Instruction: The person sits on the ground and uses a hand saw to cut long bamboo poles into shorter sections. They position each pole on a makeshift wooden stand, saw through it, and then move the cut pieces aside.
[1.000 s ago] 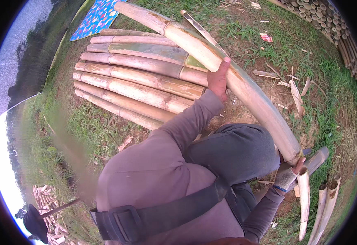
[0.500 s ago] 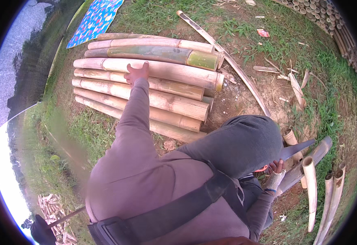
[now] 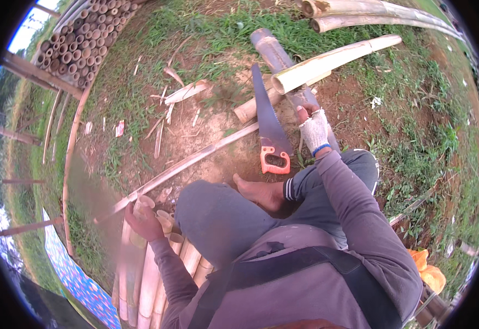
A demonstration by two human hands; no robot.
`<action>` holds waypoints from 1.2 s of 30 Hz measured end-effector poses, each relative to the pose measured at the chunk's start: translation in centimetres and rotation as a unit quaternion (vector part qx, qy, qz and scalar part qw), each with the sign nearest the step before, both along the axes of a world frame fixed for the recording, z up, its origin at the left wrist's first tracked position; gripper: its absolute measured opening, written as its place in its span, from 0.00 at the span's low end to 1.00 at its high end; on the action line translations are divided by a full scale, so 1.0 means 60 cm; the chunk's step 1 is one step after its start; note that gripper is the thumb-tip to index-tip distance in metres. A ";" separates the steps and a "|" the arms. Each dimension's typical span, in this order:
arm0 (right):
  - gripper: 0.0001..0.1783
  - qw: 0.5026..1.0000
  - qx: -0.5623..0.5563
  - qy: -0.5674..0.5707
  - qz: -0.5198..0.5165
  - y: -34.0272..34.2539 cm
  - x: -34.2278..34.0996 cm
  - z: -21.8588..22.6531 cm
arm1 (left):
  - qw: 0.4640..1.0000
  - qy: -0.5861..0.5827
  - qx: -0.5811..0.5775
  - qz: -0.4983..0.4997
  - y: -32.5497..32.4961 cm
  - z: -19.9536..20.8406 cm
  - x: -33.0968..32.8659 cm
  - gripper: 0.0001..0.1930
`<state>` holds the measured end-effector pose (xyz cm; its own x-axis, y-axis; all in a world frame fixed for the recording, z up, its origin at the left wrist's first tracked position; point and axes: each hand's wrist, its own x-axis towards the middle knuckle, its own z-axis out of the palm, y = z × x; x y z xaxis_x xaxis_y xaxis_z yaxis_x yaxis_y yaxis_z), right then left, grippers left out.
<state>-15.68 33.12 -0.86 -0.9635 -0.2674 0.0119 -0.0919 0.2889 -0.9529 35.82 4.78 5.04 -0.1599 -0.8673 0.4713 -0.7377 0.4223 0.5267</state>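
My left hand [image 3: 144,222] is closed around the near end of a cut bamboo pole [image 3: 135,248] in the stack at lower left. My right hand [image 3: 312,131], in a white fingerless glove, is over a thick grey bamboo pole [image 3: 270,48]. Its fingers are curled, and whatever they may hold is hidden. Left of it a handsaw [image 3: 271,118] with an orange handle lies blade outward in front of my bare foot [image 3: 261,193]. A pale bamboo length [image 3: 335,63] and a shorter piece [image 3: 249,109] lie across or beside the grey pole.
A large pile of bamboo [image 3: 80,49] shows its cut ends at far left. A narrow bamboo strip [image 3: 195,159] and splinters [image 3: 187,92] lie on the dirt. Two long poles [image 3: 371,12] are at far right, a patterned blue sheet [image 3: 78,274] at lower left, an orange item [image 3: 428,271] at lower right.
The view has swung to the right. My left hand has gone from the middle of a bamboo pole to a pole's end. The saw, partly hidden behind my knee before, now shows whole.
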 end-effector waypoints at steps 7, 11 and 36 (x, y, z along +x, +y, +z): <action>0.21 0.999 -0.027 -0.035 0.001 -0.006 0.032 -0.009 | 0.764 -0.216 0.335 -0.507 -0.018 0.110 -0.589 0.54; 0.20 0.993 -0.057 -0.097 0.028 -0.019 0.062 0.082 | 0.814 -0.180 0.210 -0.511 -0.020 -0.018 -0.813 0.61; 0.40 0.675 -0.574 -0.463 0.005 -0.200 0.069 0.218 | 0.943 0.068 0.118 -0.304 -0.040 0.247 -0.264 0.37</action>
